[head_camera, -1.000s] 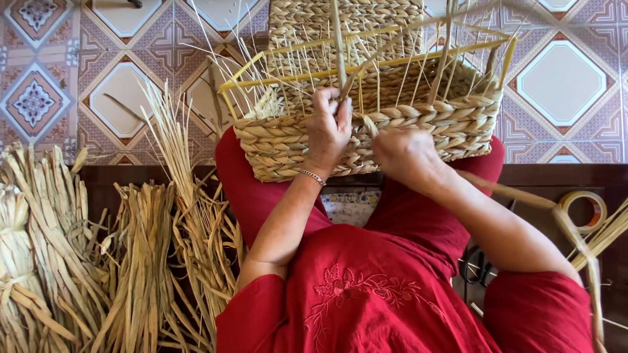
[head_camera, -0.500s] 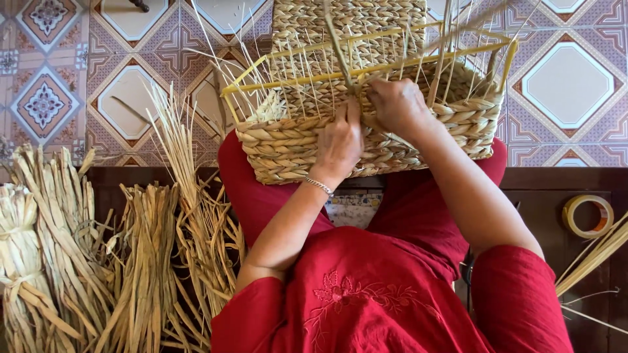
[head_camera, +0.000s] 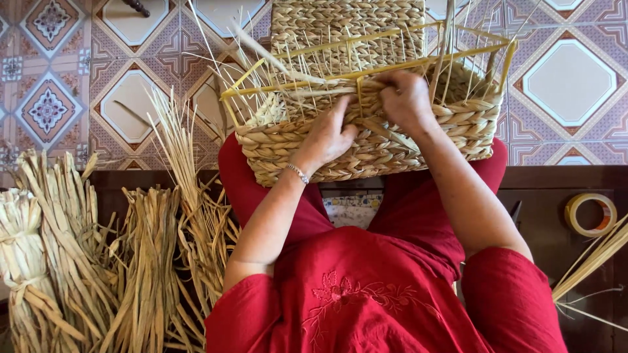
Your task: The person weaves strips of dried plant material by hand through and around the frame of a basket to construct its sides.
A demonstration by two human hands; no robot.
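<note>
Rectangular basket [head_camera: 366, 140] of thick braided straw, resting on the lap. Left hand [head_camera: 325, 137] presses its plaited wall, grip closed on a strand; right hand [head_camera: 407, 99] pinches fibres at the yellow frame [head_camera: 366, 68]. Dried reed bundles [head_camera: 78, 255] lie left.

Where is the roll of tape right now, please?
In the head view, the roll of tape lies at the right edge on the dark wooden surface, just above loose straw stalks.

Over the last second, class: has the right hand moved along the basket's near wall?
Yes. The right hand has shifted up and slightly left, from the braided near wall of the basket to its top edge beside the yellow frame.
</note>
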